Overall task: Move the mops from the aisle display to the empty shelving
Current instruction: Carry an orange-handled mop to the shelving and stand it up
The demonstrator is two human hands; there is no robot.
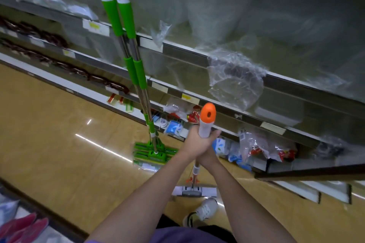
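Both hands are wrapped round the orange mop (207, 122) just under its cap; left hand (195, 144) on top, right hand (209, 156) below; pole stands nearly upright, head on the floor by my shoe (205, 211); two green mops (134, 69) already lean on the shelf edge (177, 47) ahead-left of my hands; open room beside them, I reckon.

We note crumpled clear plastic wrap (235, 77) hanging over a shelf edge. Paper price labels (96, 27) sit along the rails. Low down lie blue-and-white packets (173, 128) beside red packaged goods (256, 151) (contents unreadable through blur). The tan floor (59, 134) shows streaks of glare. At lower left we see pink items (23, 227); a grey sneaker (205, 211) rests on the floor.
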